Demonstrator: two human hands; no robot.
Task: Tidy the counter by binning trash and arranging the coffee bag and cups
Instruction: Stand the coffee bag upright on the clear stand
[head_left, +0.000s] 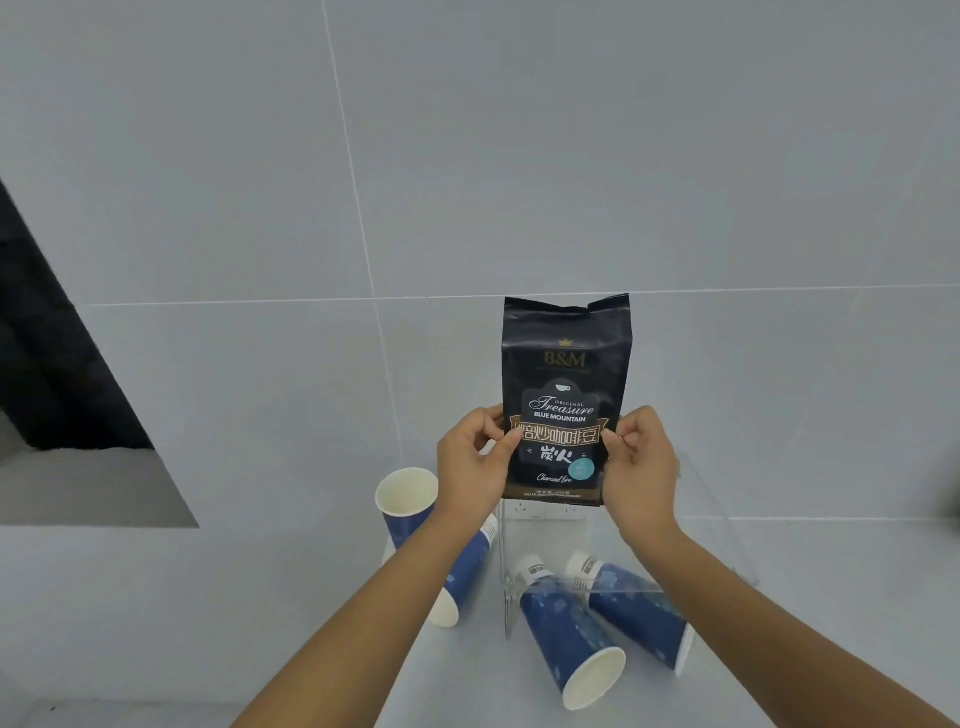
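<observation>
A black coffee bag (566, 374) is held upright in front of the tiled wall, label towards me. My left hand (472, 462) pinches its left edge and my right hand (641, 467) pinches its right edge. Its bottom hangs just above the top of a clear acrylic stand (597, 590). Several blue paper cups sit on the white counter below. One cup (408, 506) stands upright at the left. Another cup (470, 577) lies behind my left forearm. Two cups (569, 639) (639, 613) lie on their sides at the stand's base, mouths towards me.
The white counter (156, 623) stretches left and right of the cups. A white wall socket (545, 512) sits behind the stand. A dark opening with a grey ledge (78, 483) lies at the far left.
</observation>
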